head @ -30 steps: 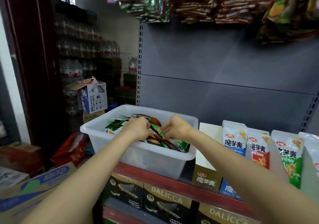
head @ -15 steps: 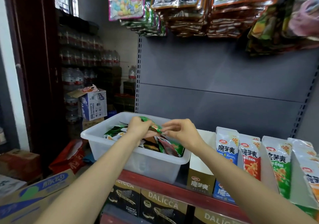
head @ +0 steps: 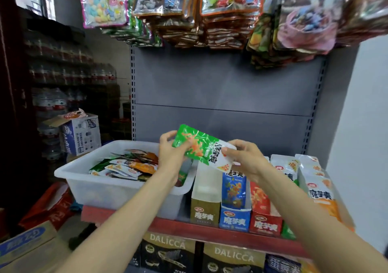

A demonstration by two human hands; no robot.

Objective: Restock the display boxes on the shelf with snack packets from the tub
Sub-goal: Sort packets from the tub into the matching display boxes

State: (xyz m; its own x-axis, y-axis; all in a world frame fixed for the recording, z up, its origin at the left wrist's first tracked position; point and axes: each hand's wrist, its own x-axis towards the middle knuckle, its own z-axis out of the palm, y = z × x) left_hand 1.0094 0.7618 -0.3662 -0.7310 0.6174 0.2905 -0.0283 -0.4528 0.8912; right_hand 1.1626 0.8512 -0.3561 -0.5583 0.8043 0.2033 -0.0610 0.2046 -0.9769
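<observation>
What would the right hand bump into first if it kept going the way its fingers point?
The right hand points left, pinching the white end of the green packet. Past that packet, the left hand gripping its other end comes first. Depth looks about equal, though one view cannot confirm it.

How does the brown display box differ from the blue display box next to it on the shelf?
The brown display box shows no packets inside; the blue display box holds a blue packet standing upright. The brown one stands beside the tub; the blue one stands farther right. Both carry the same white lettering.
</observation>
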